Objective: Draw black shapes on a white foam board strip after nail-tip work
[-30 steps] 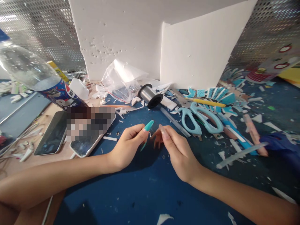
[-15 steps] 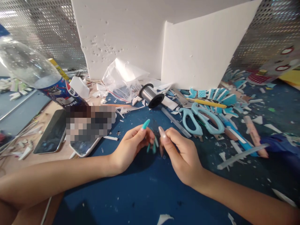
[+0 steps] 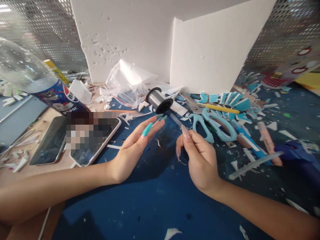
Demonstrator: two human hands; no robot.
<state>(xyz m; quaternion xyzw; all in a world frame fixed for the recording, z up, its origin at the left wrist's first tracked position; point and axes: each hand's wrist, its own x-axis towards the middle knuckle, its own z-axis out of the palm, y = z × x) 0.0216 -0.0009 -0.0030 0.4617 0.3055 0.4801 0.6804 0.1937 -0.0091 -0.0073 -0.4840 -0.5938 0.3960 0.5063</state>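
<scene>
My left hand [image 3: 137, 145] is open, its long turquoise nails pointing at a spool of fine silvery wire or thread [image 3: 158, 99]. The fingertips are just in front of the spool's black rim; whether they touch it I cannot tell. To the right, my right hand [image 3: 198, 155] has thumb and forefinger pinched together. A thin curved strand [image 3: 182, 162] shows below its bent fingers, and most of what the pinch holds is too fine to see. Between the hands a small pale curled bit [image 3: 158, 143] lies on the blue mat [image 3: 150, 206].
Light-blue scissors [image 3: 221, 126], a yellow pencil [image 3: 220, 108] and a clear stick [image 3: 255, 165] lie rightward among foam scraps. On the left are two phones [image 3: 48, 141] and a Pepsi bottle [image 3: 58, 96]. White foam boards [image 3: 205, 56] stand behind, with a plastic bag [image 3: 128, 81] at their foot.
My hands were close together, fingers working between them. They have parted: the left has opened and reached forward to the spool, and the right has shifted a little rightward, still pinched.
</scene>
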